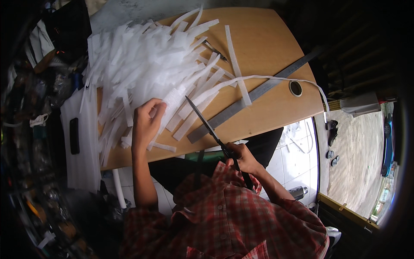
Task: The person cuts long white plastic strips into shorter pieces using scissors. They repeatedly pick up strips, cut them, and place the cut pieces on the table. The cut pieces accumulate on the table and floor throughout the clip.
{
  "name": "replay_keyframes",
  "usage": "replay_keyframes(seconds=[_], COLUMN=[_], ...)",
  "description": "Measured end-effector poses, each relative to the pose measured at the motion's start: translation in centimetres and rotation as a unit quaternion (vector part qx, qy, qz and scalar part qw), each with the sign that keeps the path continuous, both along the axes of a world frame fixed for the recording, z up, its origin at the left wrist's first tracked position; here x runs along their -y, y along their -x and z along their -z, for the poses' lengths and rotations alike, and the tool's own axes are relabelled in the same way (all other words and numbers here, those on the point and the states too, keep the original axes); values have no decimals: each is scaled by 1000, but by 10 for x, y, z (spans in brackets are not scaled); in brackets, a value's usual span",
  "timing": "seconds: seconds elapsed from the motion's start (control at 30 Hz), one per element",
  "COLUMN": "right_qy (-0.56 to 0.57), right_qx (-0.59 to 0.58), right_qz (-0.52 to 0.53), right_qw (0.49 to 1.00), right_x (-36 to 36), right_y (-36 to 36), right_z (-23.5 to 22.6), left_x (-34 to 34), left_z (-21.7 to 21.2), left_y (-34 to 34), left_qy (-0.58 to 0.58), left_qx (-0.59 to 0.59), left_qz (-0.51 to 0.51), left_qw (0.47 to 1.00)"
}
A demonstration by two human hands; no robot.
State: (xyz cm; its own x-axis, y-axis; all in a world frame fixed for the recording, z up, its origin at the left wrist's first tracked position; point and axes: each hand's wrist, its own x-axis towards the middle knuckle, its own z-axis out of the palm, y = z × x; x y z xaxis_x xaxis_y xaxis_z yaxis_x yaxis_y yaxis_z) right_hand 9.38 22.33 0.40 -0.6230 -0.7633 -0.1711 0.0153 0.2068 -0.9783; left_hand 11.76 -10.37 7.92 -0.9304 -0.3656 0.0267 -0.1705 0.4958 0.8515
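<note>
My left hand (148, 118) is closed, thumb against fingers, on a white foam strip (174, 96) at the near edge of a heap. That heap of cut white foam strips (146, 56) covers the left part of the wooden table (271, 39). In my right hand (243, 159) are black-handled scissors (202, 115), held in front of my chest. Their blades look together and point up and left, the tip just right of the strip in my left hand. Several loose strips (196, 116) lie between the heap and the blades.
A long metal ruler (263, 89) lies diagonally across the table, with a tape ring (296, 88) near its far end. One long strip (276, 78) crosses the ruler and hangs over the right edge. A dark phone (74, 136) rests on white foam sheets (82, 168) at left.
</note>
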Motion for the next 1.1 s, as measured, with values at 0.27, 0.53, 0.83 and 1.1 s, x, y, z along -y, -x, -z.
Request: replay_keyframes(seconds=[0.27, 0.53, 0.83, 1.1], right_qy=[-4, -49, -95, -57], right_qx=[11, 34, 26, -2], right_qz=[-39, 19, -2, 3], right_qw=[999, 998, 995, 998], right_x=[-25, -60, -58, -23], right_y=[-18, -20, -3, 8], right_z=[-9, -13, 1, -1], left_x=[-22, -82, -58, -42], left_z=[-22, 39, 19, 19], left_y=[54, 90, 66, 22], left_qy=[431, 308, 14, -63], left_qx=[-195, -121, 27, 86], left_qz=[-161, 110, 149, 162], left_qw=[866, 937, 988, 981])
